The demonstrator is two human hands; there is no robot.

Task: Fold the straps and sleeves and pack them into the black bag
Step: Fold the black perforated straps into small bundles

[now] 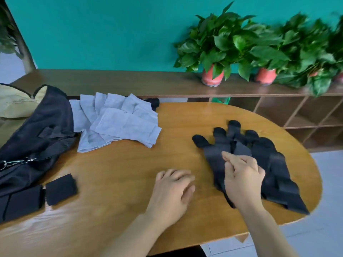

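Several black straps point(274, 164) lie fanned out on the right part of the wooden table point(120, 167). My right hand point(243, 177) is on top of them, its fingers curled and its thumb and forefinger pinching one strap. My left hand point(170, 193) rests on the bare table just left of the straps, its fingers loosely bent and holding nothing. A loose pile of grey sleeves point(118, 121) lies at the back left. The black bag point(37, 134) lies open at the far left, with folded black pieces point(61, 189) in front of it.
A low wooden shelf point(130, 82) runs behind the table and carries potted plants point(213, 49) in red pots. A beige cloth item point(13, 102) sits behind the bag. The table's rounded right edge drops to a grey floor point(324, 210).
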